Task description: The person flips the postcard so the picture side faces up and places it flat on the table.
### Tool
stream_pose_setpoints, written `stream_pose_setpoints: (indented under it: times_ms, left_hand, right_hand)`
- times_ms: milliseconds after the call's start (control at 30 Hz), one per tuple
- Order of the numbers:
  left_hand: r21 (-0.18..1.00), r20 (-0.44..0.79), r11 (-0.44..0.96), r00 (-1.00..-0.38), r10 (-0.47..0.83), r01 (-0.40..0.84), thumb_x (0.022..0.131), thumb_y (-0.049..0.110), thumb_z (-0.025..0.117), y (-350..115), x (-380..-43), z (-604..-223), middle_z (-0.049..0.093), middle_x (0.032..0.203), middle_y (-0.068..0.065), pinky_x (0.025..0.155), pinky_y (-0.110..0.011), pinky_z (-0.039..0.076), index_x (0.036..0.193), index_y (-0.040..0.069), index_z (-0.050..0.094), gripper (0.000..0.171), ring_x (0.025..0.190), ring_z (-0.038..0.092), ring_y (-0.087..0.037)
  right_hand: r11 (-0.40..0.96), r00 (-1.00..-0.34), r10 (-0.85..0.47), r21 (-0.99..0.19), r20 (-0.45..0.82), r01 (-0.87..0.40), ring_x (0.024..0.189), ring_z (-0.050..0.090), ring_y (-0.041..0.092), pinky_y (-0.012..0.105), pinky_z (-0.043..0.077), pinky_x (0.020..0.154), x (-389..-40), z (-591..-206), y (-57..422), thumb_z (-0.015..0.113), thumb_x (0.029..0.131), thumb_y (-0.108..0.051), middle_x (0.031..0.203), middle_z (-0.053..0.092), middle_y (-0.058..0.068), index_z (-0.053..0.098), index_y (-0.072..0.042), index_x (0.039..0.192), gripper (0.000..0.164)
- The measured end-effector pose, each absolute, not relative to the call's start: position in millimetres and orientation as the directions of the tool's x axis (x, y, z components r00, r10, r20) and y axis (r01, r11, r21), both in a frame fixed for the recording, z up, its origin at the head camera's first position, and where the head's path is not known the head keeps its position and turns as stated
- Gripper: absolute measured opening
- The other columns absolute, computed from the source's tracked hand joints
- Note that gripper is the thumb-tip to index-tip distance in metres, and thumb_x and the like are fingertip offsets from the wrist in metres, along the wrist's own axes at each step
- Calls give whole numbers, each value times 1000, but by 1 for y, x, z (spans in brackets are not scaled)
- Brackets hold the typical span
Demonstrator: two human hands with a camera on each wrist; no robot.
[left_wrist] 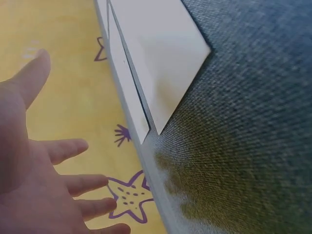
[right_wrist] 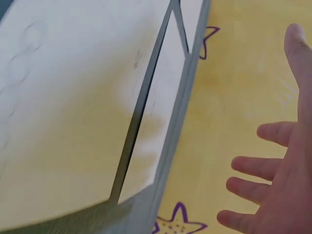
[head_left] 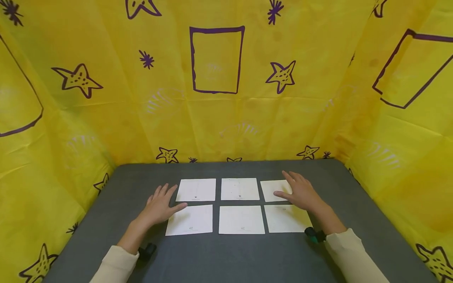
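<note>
White paper sheets lie flat in two rows of three. My left hand (head_left: pixel 159 206), fingers spread, is at the left end of the rows, its thumb over a corner of the front left sheet (head_left: pixel 192 224). Beside its fingertips is the back left sheet (head_left: pixel 196 188). My right hand (head_left: pixel 302 194) hovers with fingers extended, partly covering the back right sheet (head_left: pixel 267 190); its shadow falls on the front right sheet (head_left: pixel 286 220). Between them lie the back middle sheet (head_left: pixel 240 188) and front middle sheet (head_left: pixel 242 220). Both wrist views show empty palms raised off the surface.
A dark grey tabletop (head_left: pixel 212 259) carries the sheets. Yellow cloth walls (head_left: pixel 219 129) with purple starfish drawings and outlined frames enclose its back and sides. Dark devices sit at the left wrist (head_left: pixel 146 251) and right wrist (head_left: pixel 315 235).
</note>
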State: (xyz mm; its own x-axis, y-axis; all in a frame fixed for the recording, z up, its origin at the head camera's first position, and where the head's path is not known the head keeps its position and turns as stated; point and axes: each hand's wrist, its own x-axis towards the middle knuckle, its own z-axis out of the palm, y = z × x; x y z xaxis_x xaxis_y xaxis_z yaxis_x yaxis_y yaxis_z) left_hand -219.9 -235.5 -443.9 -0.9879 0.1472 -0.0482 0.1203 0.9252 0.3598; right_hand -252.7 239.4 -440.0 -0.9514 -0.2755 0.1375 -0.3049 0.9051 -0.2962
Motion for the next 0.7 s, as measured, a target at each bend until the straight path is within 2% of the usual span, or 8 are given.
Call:
stream_pose_setpoints:
  times_ms: [200, 700]
  left_hand:
    - [404, -25, 902, -984, 176, 151, 88, 58, 60, -230, -232, -442, 27, 155, -29, 109, -72, 16, 150, 5, 33, 86, 145, 15, -50]
    - [406, -86, 905, -981, 176, 127, 86, 61, 60, -230, -250, -449, 25, 155, -31, 110, -71, 17, 151, 5, 30, 91, 144, 15, -53]
  right_hand:
    - [892, -947, -298, -318, 118, -321, 138, 32, 49, 69, 23, 108, -261, -439, 227, 58, 87, -61, 150, 36, 28, 30, -6, 152, 89]
    - [863, -926, -375, -350, 38, -364, 141, 31, 45, 66, 25, 110, -283, -431, 173, 60, 82, -68, 153, 36, 22, 30, -9, 153, 97]
